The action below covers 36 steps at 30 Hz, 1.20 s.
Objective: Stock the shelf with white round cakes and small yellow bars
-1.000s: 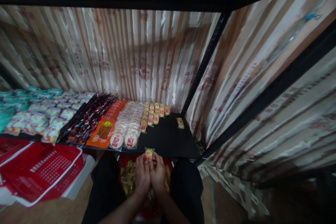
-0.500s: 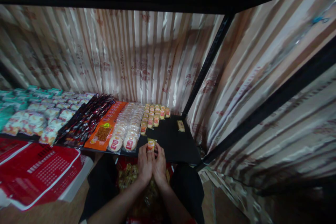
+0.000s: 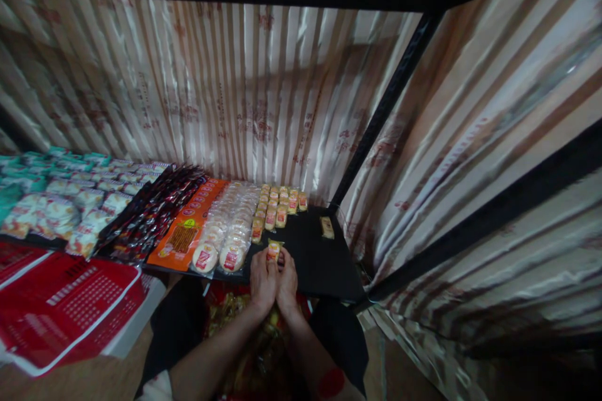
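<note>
My left hand [image 3: 263, 277] and my right hand [image 3: 286, 277] are pressed side by side over the shelf's front edge. Between their fingertips stands a small yellow wrapped snack [image 3: 273, 250] with a red and white label. Both hands are closed around it, and its lower part is hidden. Just beyond, matching wrapped snacks [image 3: 270, 219] stand in short rows on the black shelf [image 3: 310, 263]. One more packet [image 3: 327, 227] lies apart at the right. Below my forearms, between my knees, an open red bag [image 3: 230, 313] contains several yellowish wrapped pieces.
Round wrapped crackers [image 3: 232, 257], an orange packet [image 3: 181, 232], dark packets [image 3: 141, 219], white packets [image 3: 59, 216] and green packets [image 3: 28, 166] fill the left of the shelf. A red box [image 3: 70, 307] sits below. Black posts [image 3: 380, 113] and striped sheeting [image 3: 263, 88] enclose the back and right.
My hands have moved slightly forward with the wrapped snack, closer to the rows. The view has shifted a little; the packets on the shelf appear unmoved.
</note>
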{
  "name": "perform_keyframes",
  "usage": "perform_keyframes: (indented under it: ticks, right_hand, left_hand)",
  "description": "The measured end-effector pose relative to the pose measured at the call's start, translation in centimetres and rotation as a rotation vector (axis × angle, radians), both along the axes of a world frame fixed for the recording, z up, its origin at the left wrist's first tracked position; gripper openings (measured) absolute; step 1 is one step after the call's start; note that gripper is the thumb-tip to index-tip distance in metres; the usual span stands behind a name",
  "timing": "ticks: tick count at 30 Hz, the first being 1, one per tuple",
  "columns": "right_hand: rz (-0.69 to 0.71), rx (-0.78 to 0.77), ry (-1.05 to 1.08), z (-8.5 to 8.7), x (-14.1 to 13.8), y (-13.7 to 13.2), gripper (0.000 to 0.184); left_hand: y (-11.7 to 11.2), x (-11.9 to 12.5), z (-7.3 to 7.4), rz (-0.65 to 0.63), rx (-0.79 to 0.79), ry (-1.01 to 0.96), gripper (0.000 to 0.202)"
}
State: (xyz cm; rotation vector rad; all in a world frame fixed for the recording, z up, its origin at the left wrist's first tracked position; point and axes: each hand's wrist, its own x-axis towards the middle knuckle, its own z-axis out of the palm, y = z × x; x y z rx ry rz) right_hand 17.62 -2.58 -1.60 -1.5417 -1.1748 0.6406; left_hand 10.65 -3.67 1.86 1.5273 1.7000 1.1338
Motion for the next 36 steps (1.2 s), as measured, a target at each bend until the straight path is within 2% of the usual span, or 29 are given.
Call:
perform_keyframes:
  ticks: [9, 14, 23, 36]
  right_hand:
    - [0.008, -0.007, -0.029, -0.1, 0.5, 3.0, 0.049]
    - [0.0, 0.006, -0.065, -0.2, 0.5, 4.6, 0.049]
    - [-0.007, 0.075, -0.149, -1.6, 0.7, 7.5, 0.048]
    - [0.004, 0.085, -0.108, -1.4, 1.1, 9.8, 0.043]
  left_hand:
    - [1.3, 0.8, 0.0, 0.013, -0.019, 0.07, 0.042]
    - [2.3, 0.9, -0.5, 0.004, -0.033, 0.104, 0.042]
    - [4.6, 1.0, -1.2, -0.004, -0.034, 0.089, 0.046]
    - [6.1, 1.2, -1.2, -0.04, 0.0, 0.11, 0.046]
